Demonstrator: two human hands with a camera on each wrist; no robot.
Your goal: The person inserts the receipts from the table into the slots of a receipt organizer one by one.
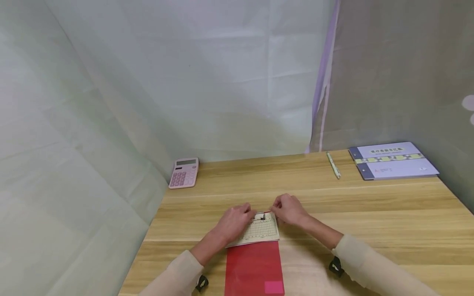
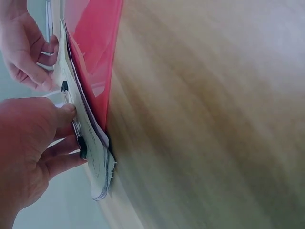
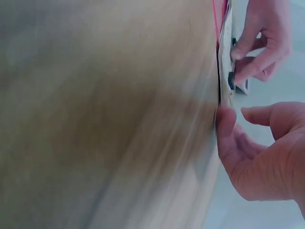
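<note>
A stack of cream printed slips (image 1: 261, 231) with a ruled grid lies on the upper part of a red folder (image 1: 253, 267). At its top edge is a wire clip with black ends (image 2: 82, 147). My left hand (image 1: 233, 224) pinches that clip between thumb and fingers, its palm side over the left of the slips. At the top right corner, my right hand (image 1: 290, 209) touches the edge with a fingertip. In the right wrist view, a gap shows between the thumb and finger of this right hand (image 3: 267, 148).
A pink calculator (image 1: 184, 172) lies at the back left of the wooden table (image 1: 370, 222). Toward the back right are a pale green pen (image 1: 333, 165) and a bound ledger (image 1: 392, 160). Hanging sheets (image 1: 229, 82) stand behind the table and to its left.
</note>
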